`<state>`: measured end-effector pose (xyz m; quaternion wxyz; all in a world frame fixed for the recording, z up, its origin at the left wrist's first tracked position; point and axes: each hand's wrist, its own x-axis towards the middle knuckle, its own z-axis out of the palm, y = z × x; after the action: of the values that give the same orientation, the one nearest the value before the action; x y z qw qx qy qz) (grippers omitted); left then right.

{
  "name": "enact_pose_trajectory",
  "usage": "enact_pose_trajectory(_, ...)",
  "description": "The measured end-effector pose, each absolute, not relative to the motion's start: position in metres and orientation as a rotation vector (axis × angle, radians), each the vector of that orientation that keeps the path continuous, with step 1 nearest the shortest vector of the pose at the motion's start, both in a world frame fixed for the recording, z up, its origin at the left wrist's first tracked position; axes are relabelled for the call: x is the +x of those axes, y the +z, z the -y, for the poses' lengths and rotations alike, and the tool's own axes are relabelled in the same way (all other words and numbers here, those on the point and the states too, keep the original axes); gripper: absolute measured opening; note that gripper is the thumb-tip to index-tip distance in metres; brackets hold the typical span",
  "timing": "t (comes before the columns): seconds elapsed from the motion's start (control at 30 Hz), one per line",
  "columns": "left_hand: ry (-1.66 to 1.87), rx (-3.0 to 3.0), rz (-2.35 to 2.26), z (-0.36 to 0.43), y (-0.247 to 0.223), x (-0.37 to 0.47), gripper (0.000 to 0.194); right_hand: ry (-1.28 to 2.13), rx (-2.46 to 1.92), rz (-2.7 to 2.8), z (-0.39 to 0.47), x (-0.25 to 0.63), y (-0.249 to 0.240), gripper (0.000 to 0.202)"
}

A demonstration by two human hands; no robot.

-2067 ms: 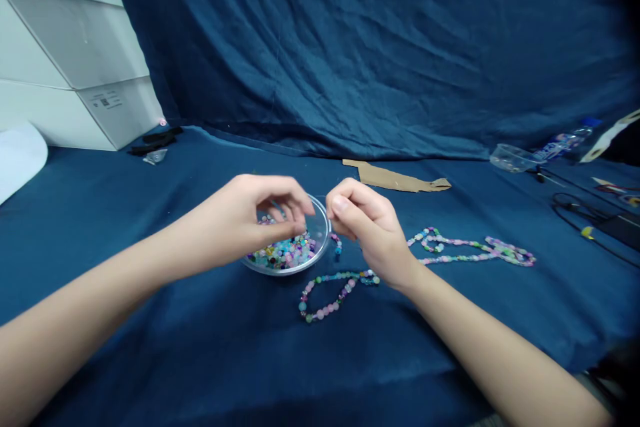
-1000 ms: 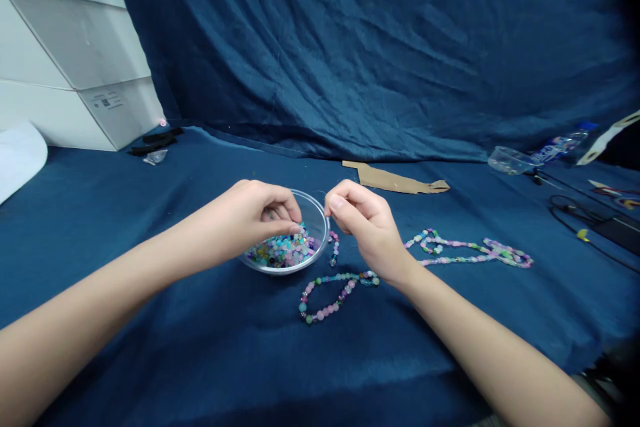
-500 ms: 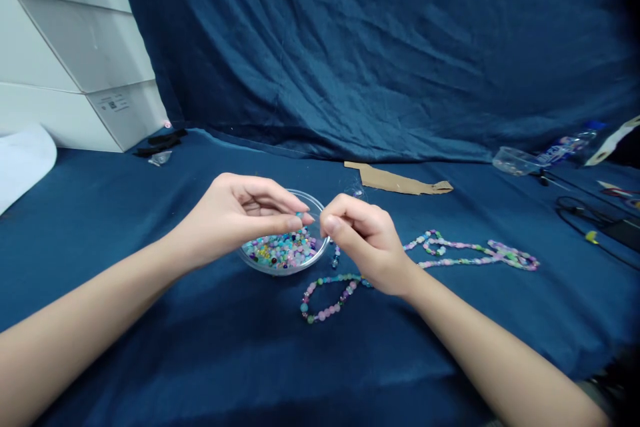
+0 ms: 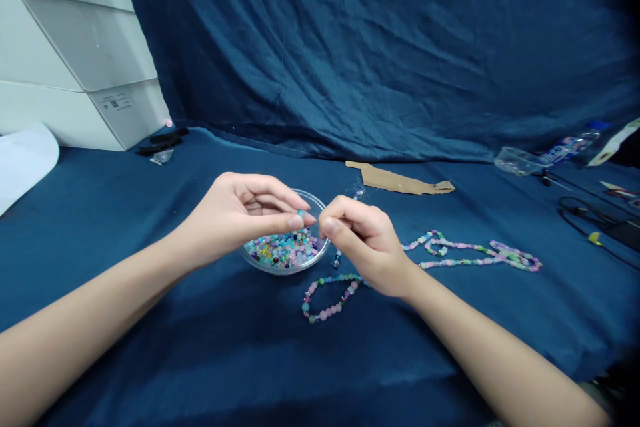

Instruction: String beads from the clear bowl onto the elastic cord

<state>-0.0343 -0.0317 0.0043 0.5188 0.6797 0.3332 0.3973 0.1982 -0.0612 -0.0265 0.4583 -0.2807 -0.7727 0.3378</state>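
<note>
Between the thumb and fingers of my left hand (image 4: 245,210) is a small blue bead (image 4: 301,213). My right hand (image 4: 363,237) faces it, thumb and forefinger pinched together; a thin thread seems to be in that pinch, too fine to follow clearly. Both hands are above a clear round bowl (image 4: 326,255) holding many mixed beads (image 4: 285,250). A loop of strung beads (image 4: 327,313) lies on the cloth below my right hand, which covers part of the strand. A longer bead strand (image 4: 463,261) stretches off to the right.
Behind the bowl lie a torn cardboard strip (image 4: 400,181) and a tangle of clear thread (image 4: 357,192). White boxes (image 4: 75,73) are stacked at the left. A plastic tub (image 4: 517,161), a bottle (image 4: 575,145) and black cables (image 4: 583,210) are at the right, on blue cloth.
The hands have hardly moved. The blue bead shows a little more clearly at my left fingertips, and the whole view has shifted slightly.
</note>
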Motion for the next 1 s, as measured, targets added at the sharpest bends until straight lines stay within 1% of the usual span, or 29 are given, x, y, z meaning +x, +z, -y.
enact_pose_trajectory(0.1, 0.958, 1.659, -0.824, 0.0313, 0.0034, -0.0356, 0.019, 0.827, -0.7, 1.907, 0.0615, 0.1978, -0.0266, 0.026)
enact_pose_trajectory(0.33, 0.947, 1.641, -0.782, 0.0314, 0.0048, -0.0333, 0.016, 0.833, -0.68, 1.893, 0.061, 0.1968, -0.0279, 0.022)
enact_pose_trajectory(0.57, 0.939, 1.664, -0.836, 0.0306, 0.0027, -0.0358, 0.021, 0.82, -0.695, 1.883, 0.0621, 0.1964, -0.0271, 0.025)
enact_pose_trajectory(0.8, 0.946, 1.603, -0.74, 0.0308, 0.0042, -0.0335, 0.014, 0.825, -0.718, 1.905, 0.0609, 0.1966, -0.0272, 0.027)
enact_pose_trajectory(1.0, 0.975, 1.674, -0.716, 0.0315, 0.0041, -0.0333, 0.014, 0.871, -0.735, 1.916, 0.0596, 0.1965, -0.0272, 0.022)
